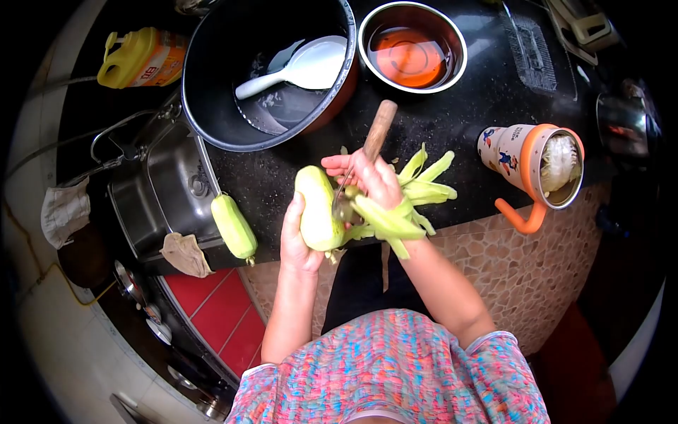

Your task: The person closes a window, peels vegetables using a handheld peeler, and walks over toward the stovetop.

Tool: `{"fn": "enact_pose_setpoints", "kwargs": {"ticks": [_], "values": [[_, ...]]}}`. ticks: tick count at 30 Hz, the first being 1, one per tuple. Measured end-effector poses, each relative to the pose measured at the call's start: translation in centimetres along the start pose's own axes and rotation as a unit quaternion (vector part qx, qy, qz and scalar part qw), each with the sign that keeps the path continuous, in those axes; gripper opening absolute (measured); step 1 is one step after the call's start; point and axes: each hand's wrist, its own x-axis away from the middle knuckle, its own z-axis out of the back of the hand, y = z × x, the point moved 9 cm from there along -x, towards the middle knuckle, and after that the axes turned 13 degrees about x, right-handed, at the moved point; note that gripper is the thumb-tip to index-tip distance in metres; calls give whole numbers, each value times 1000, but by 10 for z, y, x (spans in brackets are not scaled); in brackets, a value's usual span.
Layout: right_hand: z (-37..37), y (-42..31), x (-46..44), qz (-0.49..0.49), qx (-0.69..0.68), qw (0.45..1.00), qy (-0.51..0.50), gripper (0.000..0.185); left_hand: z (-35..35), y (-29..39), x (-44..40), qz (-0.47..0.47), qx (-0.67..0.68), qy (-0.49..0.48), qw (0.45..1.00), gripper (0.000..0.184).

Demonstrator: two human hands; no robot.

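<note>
My left hand (293,233) is wrapped round a pale green gourd (318,208), holding it upright above the counter's front edge. Much of the gourd's visible surface looks peeled. In my right hand (371,180) is a peeler (381,127) with a wooden handle pointing up and away. Its metal end is close against the gourd's right side, partly hidden by my fingers. Long light green peel strips (427,187) lie on the counter beside my right hand, and some peel (385,219) hangs over that wrist. Another light green gourd (234,227) lies to the left, by the sink.
A large dark pot (189,106) holding a white ladle-like scoop (321,63) stands behind. Beside it is a metal bowl (462,53) of liquid. An orange-handled tumbler (508,152) is right; a sink (162,177), cloth (185,254) and yellow jug (145,60) are left.
</note>
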Motion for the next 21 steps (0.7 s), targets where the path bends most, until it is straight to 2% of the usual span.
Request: {"fn": "enact_pose_setpoints", "kwargs": {"ticks": [2,3,4,6,8,10,11,12,14,16,18,20,21], "values": [[-12,-4,17,-42,-54,998,-16,41,-6,8,-4,-52,14,42,998,48],[-13,-8,19,-10,-61,998,5,37,-7,13,-6,-89,2,53,995,48],[-14,-7,23,-10,-61,998,5,37,-10,12,-6,-89,3,52,995,48],[-15,-3,26,4,-3,1000,-3,34,-24,17,-4,-129,8,36,991,52],[-15,-1,27,12,23,1000,-7,33,-29,14,-7,-120,20,11,993,52],[-11,-12,27,63,83,994,30,33,-18,13,-11,-135,70,45,987,51],[-9,-11,26,53,80,995,36,32,-32,9,-6,-108,8,-33,994,52],[-7,-12,25,42,76,995,42,32,-34,9,-6,-107,7,-32,994,52],[-5,-27,23,131,128,981,63,31,-34,10,-5,-124,-53,-11,991,54],[-4,-24,20,123,133,982,58,28,-33,9,-4,-107,-42,-14,993,57],[0,-9,13,64,25,995,70,27,-39,1,-2,-81,-63,-34,994,59],[-1,-10,9,66,20,994,87,25,-38,1,-2,-76,-64,-23,995,65],[0,3,2,12,-41,996,82,26,-44,-3,-4,-54,-71,-74,993,67]]}}
